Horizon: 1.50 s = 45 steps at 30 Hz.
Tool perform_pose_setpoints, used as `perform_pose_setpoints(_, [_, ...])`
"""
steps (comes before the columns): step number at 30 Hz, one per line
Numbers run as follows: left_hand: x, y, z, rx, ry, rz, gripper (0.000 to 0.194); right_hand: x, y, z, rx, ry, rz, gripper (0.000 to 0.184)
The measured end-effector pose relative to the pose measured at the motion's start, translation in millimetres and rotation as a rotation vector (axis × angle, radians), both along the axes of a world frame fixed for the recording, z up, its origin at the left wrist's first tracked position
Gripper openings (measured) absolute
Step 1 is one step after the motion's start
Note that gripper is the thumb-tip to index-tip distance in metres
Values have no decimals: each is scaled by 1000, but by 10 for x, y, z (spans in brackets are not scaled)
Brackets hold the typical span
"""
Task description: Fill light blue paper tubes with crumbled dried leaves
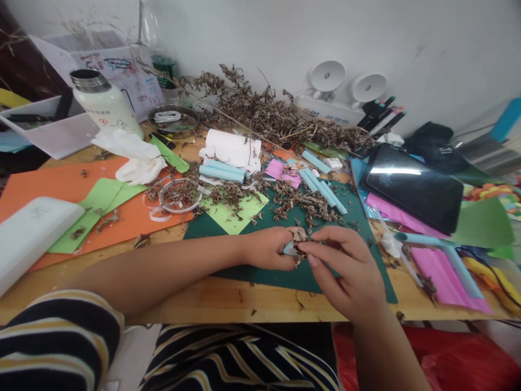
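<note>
My left hand [268,247] is closed around a light blue paper tube [290,248], whose end shows at the fingers. Dried leaves [299,238] stick out at that end. Thumb and fingertips of my right hand [345,266] pinch at these leaves, touching the tube's end. Both hands are over the dark green cutting mat [260,274], near the table's front edge. Crumbled dry leaves [303,203] lie on the mat just beyond them, partly on a light green paper square [240,214]. More blue paper tubes [321,187] rest behind, with a pair [222,172] further left.
A heap of dried stems [260,108] lies along the wall. To the left stand a white bottle [106,103] and a white case [36,233] on orange paper [24,187]. A tape roll [179,195] lies beside the mat. At right are a black tablet [413,184] and pink paper [443,277].
</note>
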<state>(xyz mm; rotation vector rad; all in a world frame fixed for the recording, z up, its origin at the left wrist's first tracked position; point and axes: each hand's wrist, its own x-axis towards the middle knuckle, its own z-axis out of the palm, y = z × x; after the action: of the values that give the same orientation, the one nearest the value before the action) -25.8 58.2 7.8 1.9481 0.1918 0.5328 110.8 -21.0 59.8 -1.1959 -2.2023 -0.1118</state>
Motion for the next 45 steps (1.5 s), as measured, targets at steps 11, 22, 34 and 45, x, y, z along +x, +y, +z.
perform_pose_setpoints(11, [12, 15, -52, 38, 55, 22, 13, -24, 60, 96, -233, 98, -107, 11])
perform_pose_setpoints(22, [-3, 12, -25, 50, 64, 1, 14, 13, 0, 158, -284, -224, -70, 15])
perform_pose_setpoints(34, [13, 13, -98, 102, 32, 32, 12, -43, 56, -16, -46, 79, -77, 8])
perform_pose_setpoints(45, [7, 15, -59, 105, 33, 9, 11, -23, 101, 43, -96, 23, -48, 20])
